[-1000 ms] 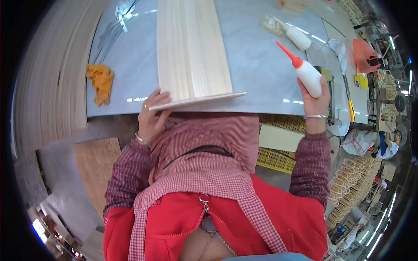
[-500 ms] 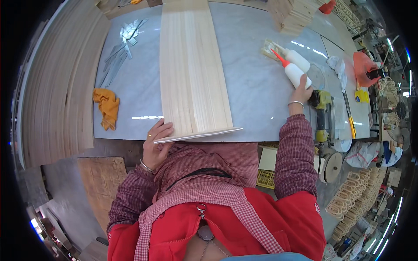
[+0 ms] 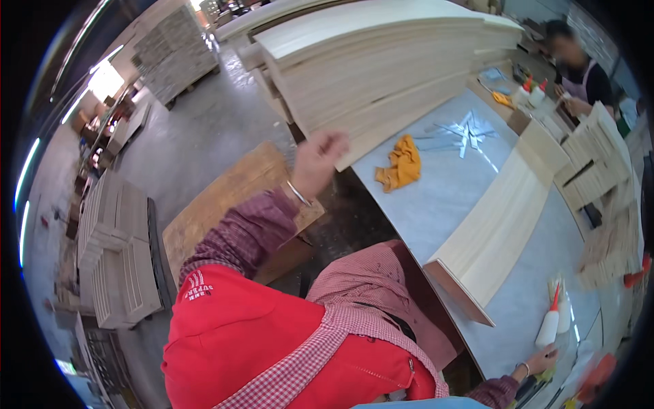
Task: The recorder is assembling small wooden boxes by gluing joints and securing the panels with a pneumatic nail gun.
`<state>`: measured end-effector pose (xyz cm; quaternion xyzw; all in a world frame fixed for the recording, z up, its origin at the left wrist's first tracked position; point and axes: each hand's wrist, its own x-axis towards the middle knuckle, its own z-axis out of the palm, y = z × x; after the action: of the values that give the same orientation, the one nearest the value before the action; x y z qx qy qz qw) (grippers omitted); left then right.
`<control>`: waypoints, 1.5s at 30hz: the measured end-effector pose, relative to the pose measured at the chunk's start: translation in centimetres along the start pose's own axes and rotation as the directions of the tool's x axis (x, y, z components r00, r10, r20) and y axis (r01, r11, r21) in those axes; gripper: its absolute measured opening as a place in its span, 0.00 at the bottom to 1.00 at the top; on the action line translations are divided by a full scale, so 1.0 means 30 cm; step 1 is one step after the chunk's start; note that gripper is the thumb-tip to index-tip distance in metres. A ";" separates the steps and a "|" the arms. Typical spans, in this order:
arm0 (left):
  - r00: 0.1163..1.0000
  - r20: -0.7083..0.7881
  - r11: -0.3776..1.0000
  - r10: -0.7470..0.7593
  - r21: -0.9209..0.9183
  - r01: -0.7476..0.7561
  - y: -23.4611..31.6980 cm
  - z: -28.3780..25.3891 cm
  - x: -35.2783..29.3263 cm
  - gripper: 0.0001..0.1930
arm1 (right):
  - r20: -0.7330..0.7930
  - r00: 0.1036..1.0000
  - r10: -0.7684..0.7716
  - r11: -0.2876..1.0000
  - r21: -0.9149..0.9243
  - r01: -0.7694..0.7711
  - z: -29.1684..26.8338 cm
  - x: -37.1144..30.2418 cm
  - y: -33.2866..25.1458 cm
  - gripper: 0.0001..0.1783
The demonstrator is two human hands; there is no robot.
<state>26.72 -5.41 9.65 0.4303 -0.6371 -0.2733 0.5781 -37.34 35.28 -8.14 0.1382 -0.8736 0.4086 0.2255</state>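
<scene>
My left hand [image 3: 319, 163] is raised beside the near end of a tall stack of wooden boards [image 3: 381, 82], its fingers curled and slightly blurred, with nothing visible in them. At the lower right my right hand [image 3: 540, 360] is just by the base of a white glue bottle with a red nozzle [image 3: 548, 327]; whether it touches the bottle I cannot tell. A second white bottle [image 3: 564, 317] lies alongside. The long pale wooden panel [image 3: 507, 225] lies across the table, with a narrow strip [image 3: 458, 292] standing across its near end.
An orange cloth [image 3: 402, 165] and several thin metal strips [image 3: 466, 136] lie on the grey table [image 3: 429, 211]. A brown board [image 3: 225, 198] is low on my left. More wooden pieces [image 3: 599, 163] are piled at the far right, near another person [image 3: 579, 75].
My view has swung left. My left hand has left the panel's end strip and risen toward the board stack. The right hand has shifted to just below the glue bottle's base.
</scene>
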 end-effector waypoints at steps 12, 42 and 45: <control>0.924 -0.074 0.880 -0.374 -0.342 0.329 0.236 -0.198 0.374 0.13 | 0.269 0.958 -0.097 0.937 0.350 -0.004 -0.090 -0.027 -0.334 0.21; 0.759 0.642 0.482 -0.109 -0.634 0.605 0.303 0.147 -0.074 0.21 | 0.828 0.315 -0.463 0.289 0.477 -0.830 -0.016 -0.406 -1.755 0.16; 0.746 0.662 0.525 -0.073 -0.610 0.593 0.299 0.162 -0.125 0.27 | 0.845 0.332 -0.419 0.300 0.474 -0.828 -0.068 -0.377 -1.629 0.17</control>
<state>19.76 1.41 14.47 0.1463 -0.4854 -0.7506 0.4237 -6.23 6.83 19.11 0.2821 -0.4312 0.6975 -0.4980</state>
